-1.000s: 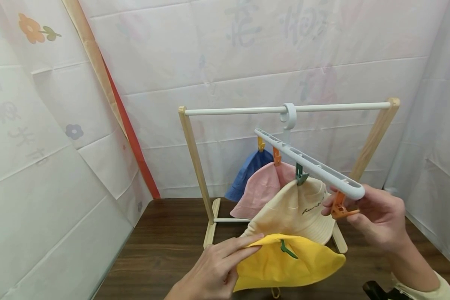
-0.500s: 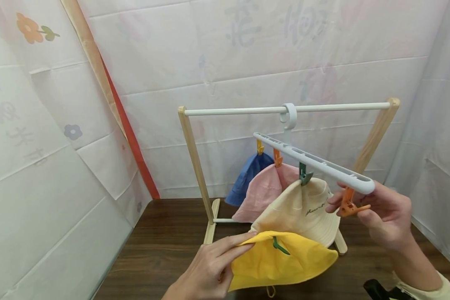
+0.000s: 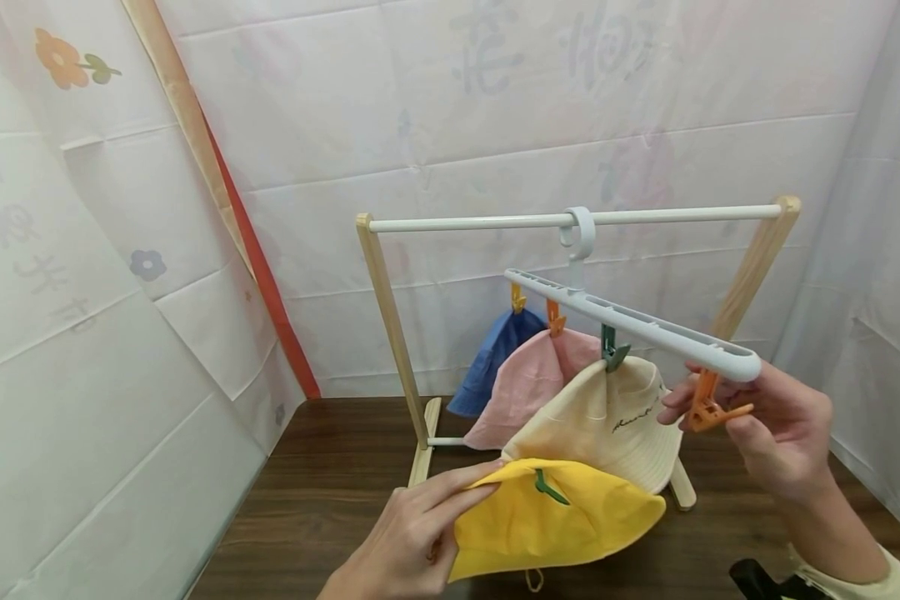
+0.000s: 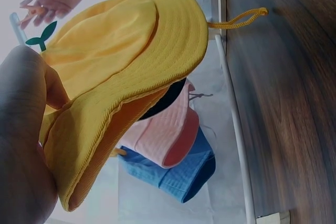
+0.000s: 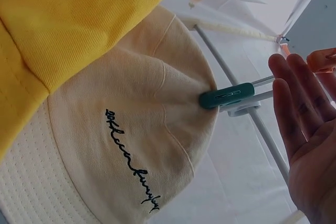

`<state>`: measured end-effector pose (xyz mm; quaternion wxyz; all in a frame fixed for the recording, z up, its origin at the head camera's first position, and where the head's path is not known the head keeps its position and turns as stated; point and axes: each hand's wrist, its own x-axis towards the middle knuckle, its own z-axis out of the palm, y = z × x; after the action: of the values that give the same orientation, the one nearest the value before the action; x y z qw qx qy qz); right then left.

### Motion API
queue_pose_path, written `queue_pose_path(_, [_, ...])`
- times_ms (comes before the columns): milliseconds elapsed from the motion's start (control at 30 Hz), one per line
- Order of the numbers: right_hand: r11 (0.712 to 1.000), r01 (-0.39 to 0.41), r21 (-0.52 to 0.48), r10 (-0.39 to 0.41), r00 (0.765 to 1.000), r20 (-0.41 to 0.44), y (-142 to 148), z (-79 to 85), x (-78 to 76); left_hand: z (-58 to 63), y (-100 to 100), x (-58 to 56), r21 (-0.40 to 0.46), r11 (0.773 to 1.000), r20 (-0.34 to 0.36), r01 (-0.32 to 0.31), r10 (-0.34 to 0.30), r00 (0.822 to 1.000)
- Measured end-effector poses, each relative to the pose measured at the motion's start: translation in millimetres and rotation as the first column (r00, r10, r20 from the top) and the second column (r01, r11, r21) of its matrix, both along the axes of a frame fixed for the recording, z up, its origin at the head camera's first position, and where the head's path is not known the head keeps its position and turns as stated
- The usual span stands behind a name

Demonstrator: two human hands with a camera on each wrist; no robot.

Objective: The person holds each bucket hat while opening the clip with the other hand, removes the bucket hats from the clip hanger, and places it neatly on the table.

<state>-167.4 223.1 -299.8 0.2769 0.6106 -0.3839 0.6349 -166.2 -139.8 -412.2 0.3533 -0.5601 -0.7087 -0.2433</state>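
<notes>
My left hand pinches the edge of a yellow bucket hat with a green sprout on its crown; its drawstring dangles from the brim. At the near end of a pale hanger, my right hand has thumb and fingers around an orange clothespin whose jaws hold no cloth. Behind the yellow hat hangs a cream hat with dark script, gripped by a green clothespin. Farther back, a pink hat and a blue hat hang from clothespins.
The hanger hooks over the white rod of a wooden-legged rack on a dark wood table. Printed white sheets enclose the back and sides. A black object sits by the right sleeve.
The hanger's near end has swung right and slightly up along with my right hand. My left hand and the yellow hat have shifted a little left.
</notes>
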Motion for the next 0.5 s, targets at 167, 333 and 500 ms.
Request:
queue_pose_path(167, [1.0,0.002,-0.007,-0.001,1.0,0.011,3.1,-1.2,-0.7,-0.4,-2.8,0.7,0.008,1.0,0.009,-0.009,0.009,1.0])
queue_pose_path(333, [1.0,0.0,-0.001,0.001,1.0,0.007,5.0,-3.5,-1.6,0.0,-5.6,0.7,0.02,1.0,0.005,-0.01,0.009,1.0])
queue_pose_path(500, [1.0,-0.002,-0.002,0.002,1.0,-0.003,5.6,-5.0,-3.3,0.8,-7.0,0.9,0.024,1.0,0.019,-0.01,0.009,1.0])
